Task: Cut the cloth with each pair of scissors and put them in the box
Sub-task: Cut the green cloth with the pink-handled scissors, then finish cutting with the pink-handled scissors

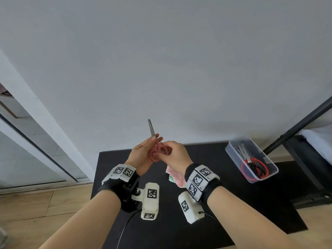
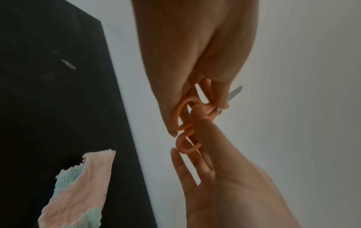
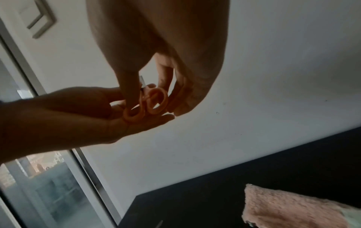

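The right hand (image 1: 173,155) and the left hand (image 1: 142,152) both hold one small pair of pink scissors (image 1: 158,149) in the air above the black mat (image 1: 215,194). The right hand has its fingers curled at the two ring handles, and the thumb and a finger pinch one ring; the wrist views show this ring between the fingertips. The left hand is on the other side, with its fingers almost straight along the handles and the thumb pressing near the pivot, so it pinches the scissors too. The blades are closed together and point up and a little to the left, in front of the grey wall (image 1: 179,60). Below the hands, the pink and light green cloth (image 1: 175,177) lies flat on the mat, partly hidden behind the right wrist. Well apart on the right, the clear plastic box (image 1: 231,150) stands on the mat with red and black handled scissors (image 1: 255,167) already inside. Both wrists carry bands with black and white square markers (image 1: 197,178); beside them are small printed characters, too small to read.
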A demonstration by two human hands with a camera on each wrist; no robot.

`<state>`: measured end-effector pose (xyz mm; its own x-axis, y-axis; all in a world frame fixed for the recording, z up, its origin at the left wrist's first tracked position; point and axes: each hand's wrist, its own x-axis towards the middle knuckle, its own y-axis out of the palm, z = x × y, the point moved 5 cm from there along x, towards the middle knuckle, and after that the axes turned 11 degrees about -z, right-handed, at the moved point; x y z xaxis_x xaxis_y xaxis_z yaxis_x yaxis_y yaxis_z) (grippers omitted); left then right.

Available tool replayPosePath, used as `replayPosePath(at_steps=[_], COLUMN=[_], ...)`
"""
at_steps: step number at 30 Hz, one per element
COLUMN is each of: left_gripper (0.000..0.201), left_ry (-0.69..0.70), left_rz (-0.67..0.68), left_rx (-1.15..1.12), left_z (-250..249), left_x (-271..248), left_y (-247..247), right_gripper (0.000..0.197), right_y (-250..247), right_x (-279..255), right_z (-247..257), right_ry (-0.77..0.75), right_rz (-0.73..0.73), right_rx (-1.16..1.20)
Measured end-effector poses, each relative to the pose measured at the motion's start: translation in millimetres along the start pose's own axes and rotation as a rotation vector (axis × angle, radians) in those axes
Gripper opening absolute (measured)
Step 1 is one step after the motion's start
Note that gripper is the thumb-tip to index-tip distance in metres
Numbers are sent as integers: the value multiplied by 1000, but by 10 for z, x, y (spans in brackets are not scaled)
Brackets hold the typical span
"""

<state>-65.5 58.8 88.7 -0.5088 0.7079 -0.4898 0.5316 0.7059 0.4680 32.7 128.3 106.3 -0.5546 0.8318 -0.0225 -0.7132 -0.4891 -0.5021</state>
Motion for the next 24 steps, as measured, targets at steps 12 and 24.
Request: replayPosePath(at_steps=[12, 24], left_gripper=[28, 28], left_ry=[-100, 201], left_rz=[5, 121], left_rx=[155, 1056], left_z=[604, 1165], left_x=[92, 355], left_y=[463, 1326], right_gripper=[31, 22], right_y=[-568, -1773], right_x=[-173, -204], right_z=[-476, -1288], right_ry=[40, 155], right_rz=[-155, -243], right_rx=[-307, -372])
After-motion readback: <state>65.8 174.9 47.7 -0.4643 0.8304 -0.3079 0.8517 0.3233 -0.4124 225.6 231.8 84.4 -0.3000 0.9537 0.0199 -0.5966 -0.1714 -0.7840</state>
